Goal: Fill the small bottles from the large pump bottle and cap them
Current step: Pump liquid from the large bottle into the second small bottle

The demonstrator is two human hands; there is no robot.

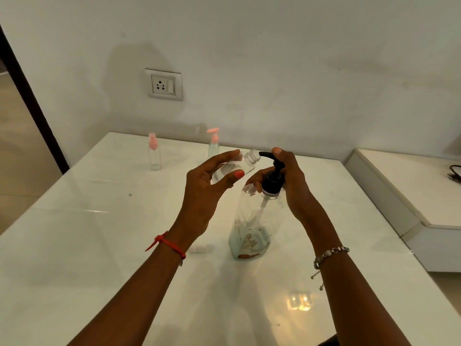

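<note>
- Left grip (204,193) curls round a clear, uncapped small bottle (239,166), tilted, its neck at the spout.
- Right grip (291,181) clasps the black pump (273,178) of the near-empty large pump bottle (254,221), mid-desk (99,221).

Pump bottle (254,221) stands on table (99,245), beneath right hand (291,181). Small bottle (249,161) lies in left hand (204,191). First capped bottle (213,146) stands beyond left hand; second capped bottle (155,156), farther left.

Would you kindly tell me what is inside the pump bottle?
The pump bottle holds a white tube and what looks like shallow liquid; label scraps hide its level.
</note>
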